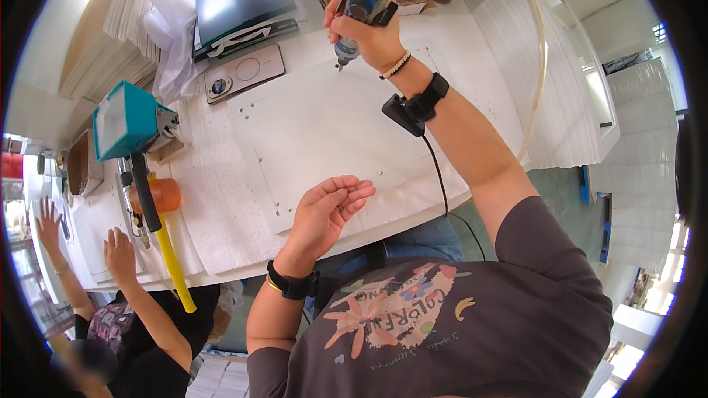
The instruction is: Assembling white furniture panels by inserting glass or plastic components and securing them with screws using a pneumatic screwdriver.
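I'm gripping the power driver (363, 4), likely heavy and rigid, round its body, the surest hold, in my right hand (376, 35) over the white panel (317, 129), my left hand (327, 210) hanging half-curled, contents unclear.

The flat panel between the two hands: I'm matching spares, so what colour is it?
The panel is white, seen best in the head view.

Dark grey floral-print T-shirt (531, 302), black wrist straps (435, 91), black cable (435, 161), beaded bracelet (397, 65)

White panel (324, 125), yellow-and-orange mallet (163, 232), power tool (363, 4) seemingly blue-grey
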